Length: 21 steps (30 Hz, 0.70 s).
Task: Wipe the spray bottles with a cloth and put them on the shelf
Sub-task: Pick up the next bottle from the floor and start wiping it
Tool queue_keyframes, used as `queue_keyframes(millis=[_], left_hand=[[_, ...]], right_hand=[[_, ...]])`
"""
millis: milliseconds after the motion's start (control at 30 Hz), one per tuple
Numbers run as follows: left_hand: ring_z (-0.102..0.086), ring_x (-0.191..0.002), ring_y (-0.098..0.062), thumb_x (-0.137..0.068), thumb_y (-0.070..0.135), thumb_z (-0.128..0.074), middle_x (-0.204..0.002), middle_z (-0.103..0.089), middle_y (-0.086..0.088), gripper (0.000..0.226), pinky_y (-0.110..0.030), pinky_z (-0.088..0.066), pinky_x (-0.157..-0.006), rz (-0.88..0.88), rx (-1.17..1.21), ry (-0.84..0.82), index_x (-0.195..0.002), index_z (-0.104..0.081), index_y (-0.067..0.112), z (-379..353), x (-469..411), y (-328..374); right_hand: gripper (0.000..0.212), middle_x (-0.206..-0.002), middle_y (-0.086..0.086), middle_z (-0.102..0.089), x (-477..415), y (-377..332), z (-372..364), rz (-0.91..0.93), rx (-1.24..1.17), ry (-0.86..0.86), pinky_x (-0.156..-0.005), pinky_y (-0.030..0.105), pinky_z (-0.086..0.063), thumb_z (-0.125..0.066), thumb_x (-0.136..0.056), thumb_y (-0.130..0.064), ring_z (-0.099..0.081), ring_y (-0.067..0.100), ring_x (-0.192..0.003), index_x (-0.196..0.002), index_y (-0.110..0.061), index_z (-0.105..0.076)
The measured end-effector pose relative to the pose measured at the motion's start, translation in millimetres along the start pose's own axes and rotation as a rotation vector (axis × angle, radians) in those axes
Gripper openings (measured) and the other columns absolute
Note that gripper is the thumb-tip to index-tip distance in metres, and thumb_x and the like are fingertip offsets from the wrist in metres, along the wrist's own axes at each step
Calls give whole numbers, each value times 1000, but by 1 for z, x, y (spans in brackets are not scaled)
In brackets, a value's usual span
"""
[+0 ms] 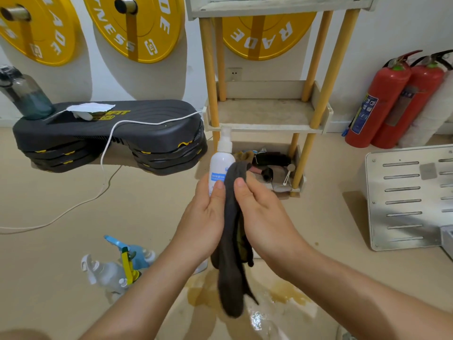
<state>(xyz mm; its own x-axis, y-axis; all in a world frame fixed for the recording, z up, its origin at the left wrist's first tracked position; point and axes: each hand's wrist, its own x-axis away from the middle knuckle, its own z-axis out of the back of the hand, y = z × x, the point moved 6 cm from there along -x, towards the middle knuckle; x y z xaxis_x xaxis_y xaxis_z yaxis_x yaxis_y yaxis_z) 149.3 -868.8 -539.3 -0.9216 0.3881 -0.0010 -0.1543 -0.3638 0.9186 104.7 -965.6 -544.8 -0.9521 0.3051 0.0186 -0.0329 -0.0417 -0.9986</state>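
My left hand [204,214] grips a white spray bottle [220,163] with a blue label, held upright in front of the shelf. My right hand [259,212] holds a dark grey cloth [231,241] against the bottle's right side; the cloth hangs down between my palms. On the floor at the lower left lie a clear spray bottle [105,273] and a light blue spray bottle [137,253] with a yellow-green trigger. The wooden shelf [267,114] stands straight ahead, its middle board bare.
A black step platform [110,133] with a water bottle [25,94] and a white cable [105,153] sits at the left. Two red fire extinguishers [392,99] stand at the right, beside a metal panel [407,200]. The shelf's bottom tray holds clutter. A wet stain [282,293] marks the floor.
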Motion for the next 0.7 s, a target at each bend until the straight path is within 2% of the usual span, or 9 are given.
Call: queue_keyframes(millis=[100, 200, 267, 333, 367, 433, 500, 600, 700], left_hand=[[-54, -105, 20, -103, 41, -39, -115, -60, 28, 31, -5, -40, -85, -29, 90, -109, -133, -36, 49, -7, 4, 3], [-36, -134, 12, -93, 52, -44, -147, -40, 27, 69, -24, -33, -112, -71, -17, -280, -153, -11, 45, -18, 13, 5], [-33, -135, 11, -82, 53, -48, -150, -37, 22, 72, -23, -30, -113, -95, -84, -218, -150, -26, 44, -8, 10, 11], [-51, -120, 9, -76, 49, -61, -136, -55, 14, 55, -19, -42, -102, -82, 65, -60, -130, -52, 39, 13, 4, 18], [-59, -114, 2, -78, 45, -67, -124, -64, 11, 45, -27, -48, -100, -61, 181, -2, -121, -59, 35, 24, 0, 20], [-65, -112, -14, -82, 34, -73, -112, -73, 5, 38, -39, -51, -97, 4, 410, -11, -117, -61, 24, 36, -6, 20], [-69, -107, -21, -76, 28, -69, -109, -75, -3, 46, -39, -53, -91, 52, 545, -59, -119, -59, 15, 42, -9, 19], [-71, -92, -17, -66, 29, -74, -99, -76, -8, 49, -36, -57, -85, -43, 515, 119, -109, -60, 11, 54, -10, 20], [-71, -86, -11, -65, 26, -79, -93, -76, 0, 42, -23, -56, -73, -197, 387, 275, -100, -58, 15, 52, -3, 26]], right_hand=[[33, -111, -8, -72, -2, 0, 4, -24, -34, -10, -101, 45, -50, -43, -98, -50, -67, 12, -108, -117, -34, -64], [25, -112, -3, -71, -6, -1, 12, -60, -101, -17, -97, 42, -54, -54, -98, -46, -69, 13, -104, -118, -32, -60], [28, -110, 6, -71, -6, 0, 14, -127, -162, -37, -90, 37, -58, -64, -93, -39, -71, 12, -97, -118, -27, -57], [25, -97, 9, -72, -7, -4, 14, -173, -255, -88, -75, 29, -60, -66, -92, -31, -71, 13, -82, -113, -20, -60], [24, -89, 7, -70, -7, -9, 12, -181, -258, -148, -69, 27, -57, -66, -91, -29, -68, 13, -76, -111, -16, -62], [30, -86, 6, -66, -6, -15, 7, -209, -247, -312, -71, 28, -51, -69, -86, -30, -63, 15, -77, -108, -11, -65], [36, -87, 8, -67, -3, -15, 1, -238, -251, -416, -75, 31, -51, -69, -83, -32, -63, 18, -80, -109, -8, -66], [34, -88, 11, -67, -3, -9, 0, -282, -281, -353, -70, 28, -56, -61, -92, -28, -68, 17, -73, -115, -4, -65], [32, -96, 18, -67, -4, -2, -2, -336, -412, -255, -69, 30, -57, -56, -99, -26, -68, 23, -78, -118, -2, -64]])
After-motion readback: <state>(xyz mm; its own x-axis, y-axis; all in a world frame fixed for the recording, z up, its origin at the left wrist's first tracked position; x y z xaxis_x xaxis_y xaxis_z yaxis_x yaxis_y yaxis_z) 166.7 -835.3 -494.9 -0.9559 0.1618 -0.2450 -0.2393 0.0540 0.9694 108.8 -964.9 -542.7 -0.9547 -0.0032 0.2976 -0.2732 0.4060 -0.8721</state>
